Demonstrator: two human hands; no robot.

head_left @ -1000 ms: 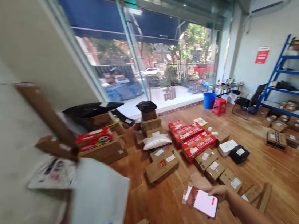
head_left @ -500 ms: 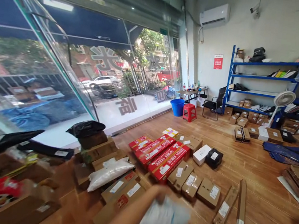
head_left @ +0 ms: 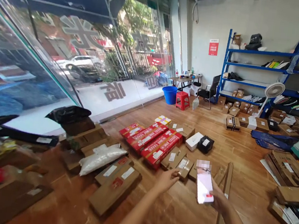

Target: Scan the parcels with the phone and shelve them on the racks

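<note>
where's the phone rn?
The phone is right of centre in the head view, held in the right hand, with the left hand apart to its left.

Before you: window glass [head_left: 141,67], large characters 光 [head_left: 80,32] and 临 [head_left: 113,89], reversed. Wall poster [head_left: 213,47], white on red, too small to read. Red cartons [head_left: 161,148], parcel labels [head_left: 128,173], phone screen [head_left: 204,187]: lettering illegible to you.

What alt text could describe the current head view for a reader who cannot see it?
The person's right hand holds a lit phone, with the left hand beside it, over a wooden floor with red boxes and brown boxes. Blue shelves stand in the background.
</note>
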